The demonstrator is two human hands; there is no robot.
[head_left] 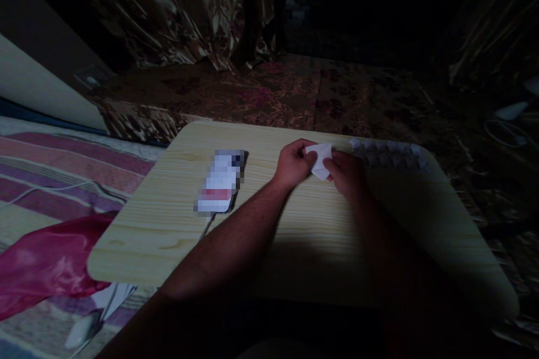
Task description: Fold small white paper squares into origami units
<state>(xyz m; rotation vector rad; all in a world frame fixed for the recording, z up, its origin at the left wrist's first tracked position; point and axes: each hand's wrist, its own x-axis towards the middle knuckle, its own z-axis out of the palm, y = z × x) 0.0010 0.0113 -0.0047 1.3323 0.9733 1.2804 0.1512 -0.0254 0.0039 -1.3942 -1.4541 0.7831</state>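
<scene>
- Dim room, with a shiny gathered curtain point(210, 11) at 11 o'clock and a patterned cloth point(261, 90) at 12, beyond a pale wood-grained surface point(261, 148); 12 points away from the person, read from the surface's centre unless said otherwise.
- At 1 o'clock, towards the far edge, a white paper piece point(321, 158) with a visible fold line sits between the person's two hands; whether it touches the surface below, I cannot tell.
- Left grip point(296, 164) pinches the paper at its 9 o'clock side, thumb lying over the near face, other fingers curled behind.
- Right grip point(347, 173) grasps it at its 4 o'clock side, thumb pressed on the face; most of the paper shows between the two thumbs, its top corners uncovered.
- Just beyond the right grip, at 2 o'clock, small pale pieces point(389, 154) stand close together in rows; their exact shape is too dim to tell.
- At 10 o'clock lies a phone point(221, 179), its lit screen blurred, with a white cable point(205, 226) running from its 7 o'clock end.
- Off the surface at 9 o'clock is a striped bedcover point(71, 151); a magenta cloth point(54, 258) lies on it at 8.
</scene>
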